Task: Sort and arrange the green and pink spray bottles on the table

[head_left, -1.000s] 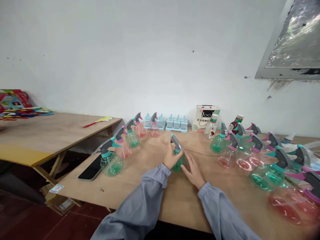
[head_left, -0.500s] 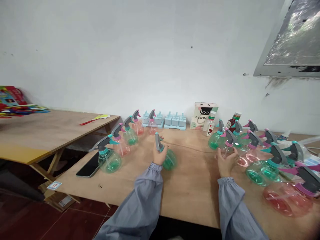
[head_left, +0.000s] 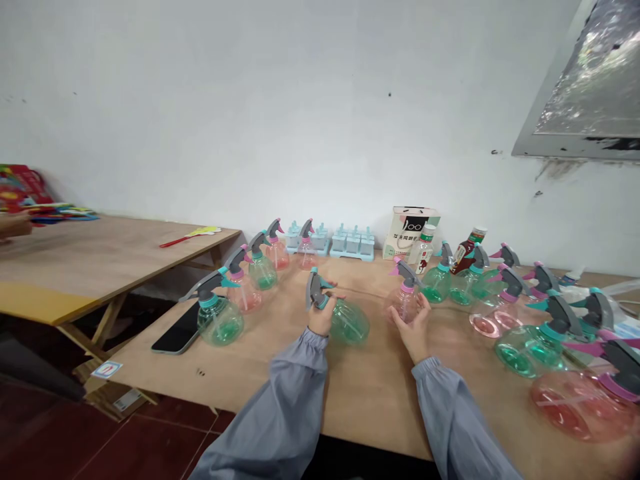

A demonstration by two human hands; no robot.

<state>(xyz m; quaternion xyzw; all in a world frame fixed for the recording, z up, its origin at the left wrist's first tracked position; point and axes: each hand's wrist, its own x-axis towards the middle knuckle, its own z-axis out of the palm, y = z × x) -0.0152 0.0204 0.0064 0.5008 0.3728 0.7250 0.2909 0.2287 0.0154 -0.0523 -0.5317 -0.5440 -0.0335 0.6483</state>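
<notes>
Two bottles in play, and both hands are busy! The left hand point(head_left: 323, 315) is wrapped round the neck of the green bottle point(head_left: 350, 325), right under its grey head point(head_left: 315, 291), over the middle of the table point(head_left: 370, 397). Just to the right, the right hand point(head_left: 413, 327) cups the round belly of the pink bottle point(head_left: 403, 305), thumb on one side, fingers on the other: a broad, bowl-like hold. Whether either base touches the wood, I can't tell.

These look light, thin-walled plastic, likely to give a little under a squeeze and smooth enough to slip in a damp palm. The heads look stiffer. That narrow neck seems the surest place to hold; the belly wants a spread hand, and the trigger is best left unpressed. How much liquid is inside? Hard to say from here.

Now the angles! Green leans right over, its long axis running from the head at upper left to the base at lower right, teal nozzle point(head_left: 313, 271) toward the top of the view. Pink sits much nearer upright, its pink nozzle point(head_left: 394, 269) aimed left.
</notes>
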